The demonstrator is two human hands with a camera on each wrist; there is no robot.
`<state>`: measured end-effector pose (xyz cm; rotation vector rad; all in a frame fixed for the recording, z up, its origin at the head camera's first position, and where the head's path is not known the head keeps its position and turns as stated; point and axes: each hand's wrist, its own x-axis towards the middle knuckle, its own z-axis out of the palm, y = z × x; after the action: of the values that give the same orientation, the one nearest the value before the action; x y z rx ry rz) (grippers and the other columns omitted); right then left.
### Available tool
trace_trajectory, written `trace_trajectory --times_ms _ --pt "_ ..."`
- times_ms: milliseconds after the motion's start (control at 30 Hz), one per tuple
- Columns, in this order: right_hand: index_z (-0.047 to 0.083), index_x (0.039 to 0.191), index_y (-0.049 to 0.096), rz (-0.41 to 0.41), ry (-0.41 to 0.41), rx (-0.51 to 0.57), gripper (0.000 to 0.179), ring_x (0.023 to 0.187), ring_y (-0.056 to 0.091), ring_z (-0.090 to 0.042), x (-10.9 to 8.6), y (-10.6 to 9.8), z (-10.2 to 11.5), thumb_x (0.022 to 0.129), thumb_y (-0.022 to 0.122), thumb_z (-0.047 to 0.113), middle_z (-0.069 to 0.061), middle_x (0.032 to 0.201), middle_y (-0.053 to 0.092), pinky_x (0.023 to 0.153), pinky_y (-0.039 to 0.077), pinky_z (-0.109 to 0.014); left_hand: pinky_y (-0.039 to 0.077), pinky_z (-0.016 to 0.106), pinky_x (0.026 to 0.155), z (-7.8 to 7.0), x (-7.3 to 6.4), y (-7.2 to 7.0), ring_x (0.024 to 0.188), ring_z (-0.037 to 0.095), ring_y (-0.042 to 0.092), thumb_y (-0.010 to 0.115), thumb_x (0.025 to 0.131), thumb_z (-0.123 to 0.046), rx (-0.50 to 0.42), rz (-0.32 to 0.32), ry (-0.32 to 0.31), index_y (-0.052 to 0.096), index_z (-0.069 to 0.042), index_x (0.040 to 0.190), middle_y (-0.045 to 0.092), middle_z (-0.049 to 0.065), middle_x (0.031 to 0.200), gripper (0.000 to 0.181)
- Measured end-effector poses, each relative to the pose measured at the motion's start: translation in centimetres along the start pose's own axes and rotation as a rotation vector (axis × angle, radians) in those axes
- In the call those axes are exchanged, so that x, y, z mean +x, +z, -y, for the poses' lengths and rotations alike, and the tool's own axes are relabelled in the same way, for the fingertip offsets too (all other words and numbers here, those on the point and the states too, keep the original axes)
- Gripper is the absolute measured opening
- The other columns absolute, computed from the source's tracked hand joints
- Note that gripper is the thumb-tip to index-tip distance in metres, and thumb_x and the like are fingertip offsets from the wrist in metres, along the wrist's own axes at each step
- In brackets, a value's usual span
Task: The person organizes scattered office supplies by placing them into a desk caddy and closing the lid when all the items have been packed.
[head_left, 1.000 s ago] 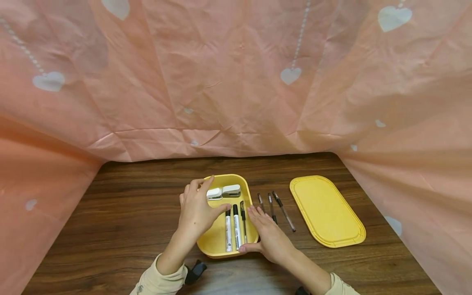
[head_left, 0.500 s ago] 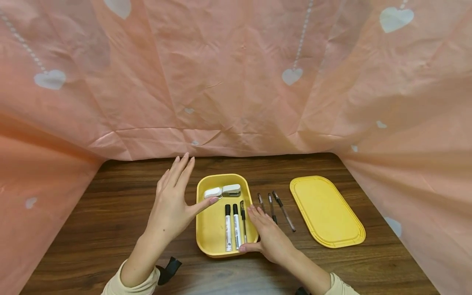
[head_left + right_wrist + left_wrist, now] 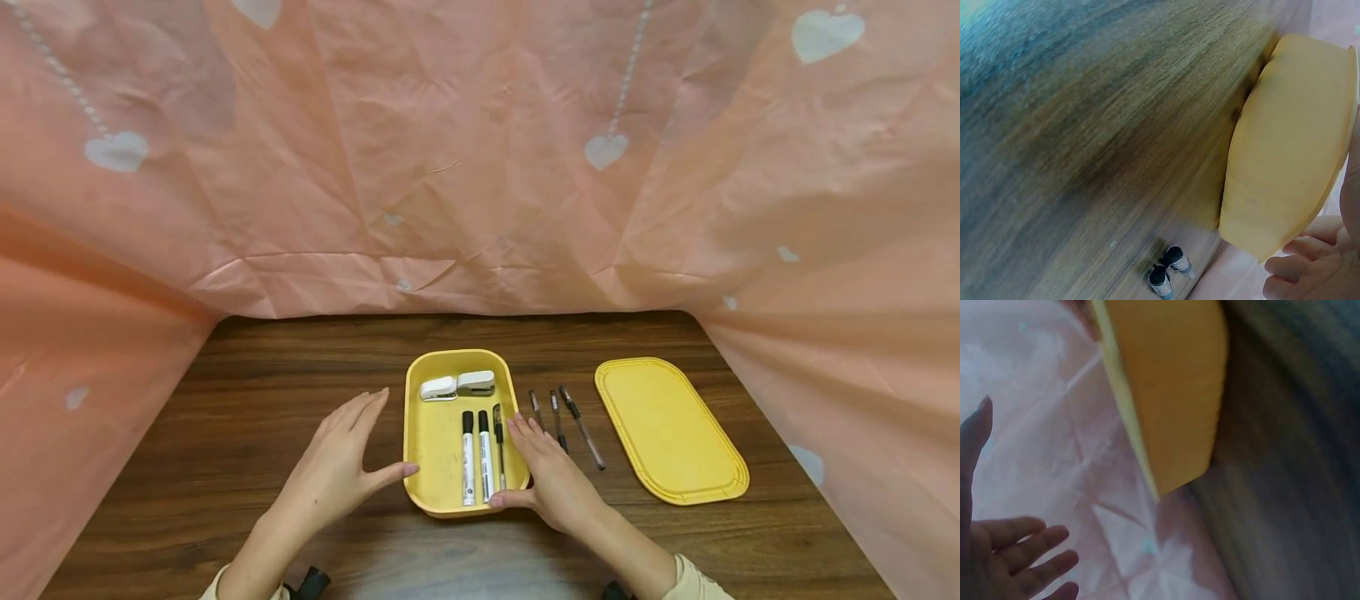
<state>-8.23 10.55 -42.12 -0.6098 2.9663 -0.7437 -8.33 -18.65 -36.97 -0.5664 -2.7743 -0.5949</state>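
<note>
A yellow box (image 3: 412, 417) stands uncovered on the table. Two small white staplers (image 3: 476, 383) lie end to end at its far side; two whiteboard markers (image 3: 485, 458) with black caps and a gel pen (image 3: 500, 442) lie side by side at the right. My left hand (image 3: 333, 458) is spread left of the box, thumb tip right at the left rim and fingers apart from it. My right hand (image 3: 551, 475) rests on the near right corner, straight fingers along the right rim and thumb on the near rim. In the left wrist view the left fingers (image 3: 1035, 550) hold nothing.
Three gel pens (image 3: 581, 429) lie on the wooden table (image 3: 300, 367) just right of the box. Farther right is a flat yellow lid (image 3: 671, 429). Pink cloth (image 3: 480, 167) with white hearts hangs behind the table and along both sides.
My left hand has drawn back from over the box to its left side, then lowered, thumb now at the left rim. The right hand stays at the corner. The view has shifted slightly.
</note>
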Motion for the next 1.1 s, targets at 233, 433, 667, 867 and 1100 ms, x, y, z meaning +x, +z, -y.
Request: trace_trajectory --times_ms 233,433,667,867,1100 --pt "-0.002 0.148 0.033 0.013 0.008 0.000 0.106 0.144 0.029 -0.040 0.0 0.0 0.0 0.069 0.074 0.055 -0.022 0.155 0.030 0.117 0.026 -0.053 0.039 0.056 0.108 0.1 -1.3 2.6 0.134 0.036 0.046 0.069 0.074 -0.068 -0.016 0.108 0.011 0.046 -0.003 0.142 0.050 0.013 0.144 0.097" --pt "-0.002 0.148 0.034 0.004 0.016 -0.007 0.106 0.144 0.030 -0.040 -0.1 -0.1 0.1 0.068 0.075 0.055 -0.021 0.155 0.030 0.117 0.027 -0.053 0.037 0.055 0.110 -0.1 -2.2 4.3 0.140 0.035 0.040 0.060 0.076 -0.074 -0.036 0.186 -0.023 0.042 -0.001 0.144 0.043 0.015 0.150 0.102" --pt "0.000 0.149 0.032 -0.005 0.016 -0.011 0.107 0.143 0.030 -0.040 -0.1 0.0 0.2 0.068 0.075 0.055 -0.022 0.155 0.030 0.117 0.027 -0.053 0.035 0.054 0.112 -0.1 -2.8 5.1 0.144 0.033 0.034 0.064 0.077 -0.069 -0.051 0.209 -0.052 0.037 -0.002 0.148 0.037 0.014 0.154 0.101" --pt "-0.001 0.149 0.033 -0.009 0.015 -0.003 0.106 0.144 0.030 -0.040 -0.1 0.0 0.2 0.068 0.075 0.054 -0.021 0.155 0.030 0.117 0.027 -0.053 0.035 0.054 0.112 -0.1 -2.7 5.2 0.144 0.034 0.033 0.062 0.077 -0.070 -0.052 0.199 -0.045 0.037 -0.001 0.148 0.037 0.014 0.154 0.102" --pt "-0.002 0.149 0.033 0.003 0.005 0.009 0.106 0.144 0.028 -0.040 0.0 0.0 0.0 0.069 0.074 0.055 -0.022 0.156 0.028 0.117 0.026 -0.053 0.035 0.053 0.113 0.0 -2.4 5.1 0.144 0.034 0.034 0.067 0.075 -0.067 -0.049 0.202 -0.047 0.039 -0.001 0.147 0.038 0.015 0.154 0.102"
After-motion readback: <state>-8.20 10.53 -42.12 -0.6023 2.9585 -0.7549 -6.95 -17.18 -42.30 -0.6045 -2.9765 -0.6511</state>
